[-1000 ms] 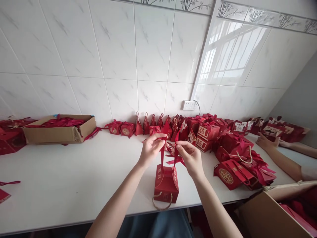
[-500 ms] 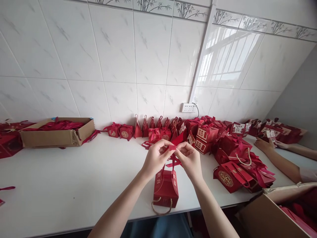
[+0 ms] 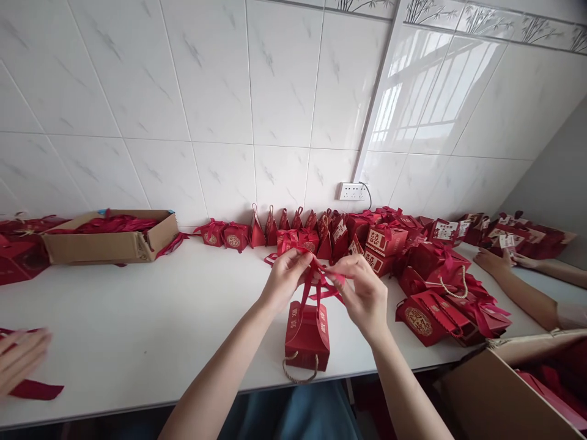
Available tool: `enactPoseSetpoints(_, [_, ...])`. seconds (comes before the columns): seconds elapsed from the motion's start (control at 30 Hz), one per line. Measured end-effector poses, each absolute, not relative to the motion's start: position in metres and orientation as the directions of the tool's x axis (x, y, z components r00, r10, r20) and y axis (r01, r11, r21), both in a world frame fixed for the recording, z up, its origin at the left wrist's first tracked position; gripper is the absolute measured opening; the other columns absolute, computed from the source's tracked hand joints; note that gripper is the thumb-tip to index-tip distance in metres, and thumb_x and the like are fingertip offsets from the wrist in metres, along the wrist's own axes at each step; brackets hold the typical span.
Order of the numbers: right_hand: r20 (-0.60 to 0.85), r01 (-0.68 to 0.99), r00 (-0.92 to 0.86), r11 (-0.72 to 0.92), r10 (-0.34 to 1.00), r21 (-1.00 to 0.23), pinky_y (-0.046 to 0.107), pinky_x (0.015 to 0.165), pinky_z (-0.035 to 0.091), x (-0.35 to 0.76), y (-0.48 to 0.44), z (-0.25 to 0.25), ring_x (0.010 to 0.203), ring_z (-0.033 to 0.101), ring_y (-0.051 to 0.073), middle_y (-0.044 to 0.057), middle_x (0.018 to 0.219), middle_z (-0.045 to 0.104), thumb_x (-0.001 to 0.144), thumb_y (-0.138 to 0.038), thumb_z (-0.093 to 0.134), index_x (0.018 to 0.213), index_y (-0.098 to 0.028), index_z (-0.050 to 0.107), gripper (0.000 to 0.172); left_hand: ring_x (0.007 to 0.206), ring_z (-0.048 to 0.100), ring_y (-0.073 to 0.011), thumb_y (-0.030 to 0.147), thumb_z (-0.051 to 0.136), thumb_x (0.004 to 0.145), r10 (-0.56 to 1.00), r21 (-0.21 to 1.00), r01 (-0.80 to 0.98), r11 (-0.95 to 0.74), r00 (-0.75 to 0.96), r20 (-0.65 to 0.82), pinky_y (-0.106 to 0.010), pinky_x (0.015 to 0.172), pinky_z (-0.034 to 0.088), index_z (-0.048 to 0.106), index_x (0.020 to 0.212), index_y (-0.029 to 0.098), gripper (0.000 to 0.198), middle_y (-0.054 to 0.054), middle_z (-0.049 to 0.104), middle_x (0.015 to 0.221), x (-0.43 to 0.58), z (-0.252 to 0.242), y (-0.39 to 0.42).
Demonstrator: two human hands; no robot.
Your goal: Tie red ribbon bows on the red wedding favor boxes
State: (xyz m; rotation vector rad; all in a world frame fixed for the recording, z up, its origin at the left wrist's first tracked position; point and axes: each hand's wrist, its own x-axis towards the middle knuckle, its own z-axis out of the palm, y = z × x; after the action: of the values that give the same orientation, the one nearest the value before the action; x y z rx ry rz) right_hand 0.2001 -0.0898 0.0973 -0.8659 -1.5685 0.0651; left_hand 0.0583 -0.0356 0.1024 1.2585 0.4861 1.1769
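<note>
A small red gift box (image 3: 306, 345) with gold lettering and a twisted rope handle (image 3: 300, 380) stands near the table's front edge, between my forearms. Red ribbon (image 3: 306, 292) rises from its top to my fingers. My left hand (image 3: 288, 274) pinches the ribbon above the box. On the other side, my right hand (image 3: 362, 292) grips another part of it, thumb against the fingers. A loop and loose strands lie between the two hands. The exact crossing of the ribbon is partly hidden by my fingers.
Finished-looking red boxes (image 3: 387, 241) crowd the back and right of the white table (image 3: 183, 330). A cardboard box of ribbon (image 3: 103, 247) stands back left; another carton (image 3: 504, 385) is at lower right. Other people's hands show at left (image 3: 22, 360) and right (image 3: 495, 264).
My right hand has moved slightly right and drawn the ribbon apart from my left, leaving a loop between them. Another person's hand has come in at the left edge with red ribbon.
</note>
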Motion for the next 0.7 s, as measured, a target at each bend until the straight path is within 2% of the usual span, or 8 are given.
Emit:
enactPoseSetpoints(0.07, [0.851,0.526,-0.066,0.743,0.520,-0.414,0.032,0.071,0.047,0.201,-0.097,0.090,0.081,0.056,0.018,0.004,0.084,0.057,0.085,-0.024,0.059,0.084,-0.026,0.070,0.011,0.061,0.057,-0.0098,0.042,0.070,0.073,0.881,0.882,-0.461,-0.095,0.375,0.290,-0.021,0.059,0.047,0.060,0.074,0.016,0.028,0.000,0.062,0.070,0.058,0.099,-0.031])
enactPoseSetpoints(0.13, [0.831,0.516,-0.142,0.757,0.538,-0.402,0.035,0.074,0.047,0.202,-0.101,0.083,0.084,0.056,0.020,0.005,0.086,0.057,0.087,-0.033,0.057,0.078,-0.025,0.070,0.018,0.059,0.054,-0.0089,0.042,0.069,0.074,0.872,0.891,-0.423,-0.168,0.359,0.334,-0.020,0.058,0.045,0.059,0.073,0.016,0.027,0.000,0.060,0.067,0.056,0.097,-0.029])
enactPoseSetpoints(0.23, [0.736,0.391,-0.034,0.687,0.676,-0.612,0.034,0.073,0.047,0.205,-0.098,0.075,0.083,0.058,0.019,0.005,0.085,0.059,0.090,-0.044,0.047,0.070,-0.021,0.063,0.035,0.057,0.052,-0.0091,0.038,0.061,0.081,0.802,0.887,-0.251,-0.388,0.382,0.459,-0.021,0.056,0.043,0.059,0.073,0.016,0.023,0.000,0.059,0.064,0.052,0.100,-0.032])
enactPoseSetpoints(0.3, [0.601,0.231,0.047,0.577,0.798,-0.783,0.032,0.073,0.048,0.206,-0.094,0.072,0.085,0.060,0.018,0.005,0.089,0.062,0.088,-0.046,0.052,0.079,-0.022,0.059,0.027,0.061,0.055,-0.0103,0.032,0.058,0.084,0.728,0.841,-0.162,-0.516,0.435,0.531,-0.021,0.058,0.043,0.060,0.076,0.017,0.017,0.000,0.061,0.065,0.051,0.103,-0.037])
enactPoseSetpoints(0.37, [0.468,0.075,-0.003,0.467,0.884,-0.881,0.031,0.075,0.050,0.205,-0.089,0.072,0.087,0.061,0.018,0.005,0.094,0.063,0.078,-0.046,0.064,0.092,-0.023,0.056,0.028,0.065,0.058,-0.0115,0.026,0.057,0.083,0.662,0.794,-0.110,-0.597,0.492,0.566,-0.021,0.061,0.045,0.061,0.079,0.018,0.011,0.000,0.063,0.069,0.050,0.106,-0.041])
enactPoseSetpoints(0.43, [0.391,0.009,-0.085,0.393,0.916,-0.919,0.030,0.072,0.052,0.203,-0.088,0.074,0.081,0.062,0.017,0.004,0.089,0.064,0.072,-0.045,0.070,0.092,-0.022,0.055,0.034,0.068,0.060,-0.0123,0.023,0.055,0.083,0.627,0.768,-0.075,-0.637,0.529,0.572,-0.022,0.063,0.046,0.063,0.080,0.018,0.009,-0.001,0.065,0.073,0.050,0.109,-0.044])
enactPoseSetpoints(0.57, [0.417,0.178,0.005,0.410,0.909,-0.895,0.022,0.054,0.046,0.199,-0.090,0.075,0.057,0.055,0.011,-0.001,0.065,0.058,0.075,-0.038,0.064,0.071,-0.020,0.051,0.022,0.073,0.063,-0.0136,0.020,0.050,0.084,0.617,0.741,-0.008,-0.672,0.547,0.565,-0.023,0.068,0.048,0.064,0.081,0.019,0.014,-0.002,0.068,0.079,0.049,0.111,-0.047])
enactPoseSetpoints(0.7, [0.539,0.437,0.195,0.420,0.819,-0.795,0.020,0.042,0.036,0.193,-0.092,0.067,0.041,0.045,0.009,-0.008,0.049,0.047,0.076,-0.029,0.058,0.074,-0.023,0.045,0.014,0.078,0.063,-0.0156,0.020,0.050,0.083,0.626,0.743,0.023,-0.669,0.555,0.547,-0.024,0.069,0.050,0.065,0.082,0.020,0.015,-0.004,0.068,0.081,0.048,0.109,-0.047])
